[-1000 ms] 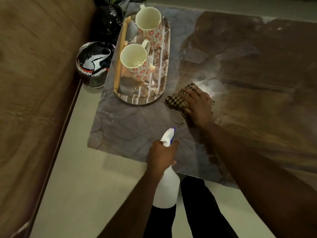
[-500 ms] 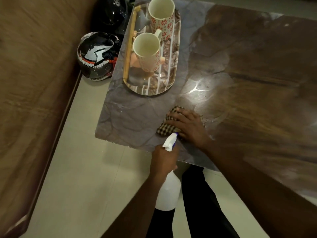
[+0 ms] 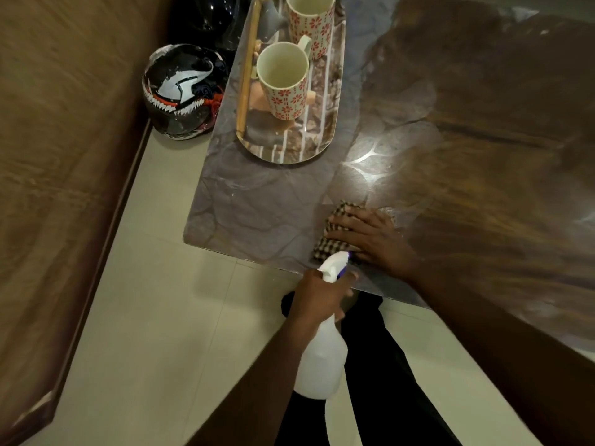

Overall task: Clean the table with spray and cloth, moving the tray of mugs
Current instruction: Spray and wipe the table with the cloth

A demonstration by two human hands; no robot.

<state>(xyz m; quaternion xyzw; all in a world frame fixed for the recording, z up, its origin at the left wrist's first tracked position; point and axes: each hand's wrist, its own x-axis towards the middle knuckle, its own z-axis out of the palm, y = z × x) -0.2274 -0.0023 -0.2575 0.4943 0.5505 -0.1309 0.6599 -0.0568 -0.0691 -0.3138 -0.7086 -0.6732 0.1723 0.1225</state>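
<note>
The right hand (image 3: pixel 370 239) is lying flat on a checked cloth (image 3: pixel 335 233), its fingers (image 3: pixel 343 225) spread wide and pressing down on the fabric rather than curling round it, near the front edge of the glossy stone-patterned surface (image 3: pixel 257 207). The left hand (image 3: pixel 317 299) is hanging just off that same edge, in front of the cloth, with its fingers wrapped tight round the neck of a white spray bottle (image 3: pixel 322 358); the bottle's nozzle (image 3: pixel 335 263) is pointing toward the cloth and overlapping its near corner in the head view (whether the two are actually touching cannot be told). Beyond the cloth, toward the far left corner of the surface, an oval tray (image 3: pixel 322 146) with a wooden handle bar along its left side is sitting well apart from the cloth. Two cream mugs with red flower prints are standing upright on it: the near mug (image 3: pixel 285 82) toward the tray's middle, the far mug (image 3: pixel 310 17) behind it and partly cut off by the frame. Left of the tray, down on the pale tiled floor (image 3: pixel 161 300), a black helmet (image 3: pixel 182 91) painted with white teeth is resting beside the surface's edge. A bright glare is showing on the surface between the tray and the cloth.
</note>
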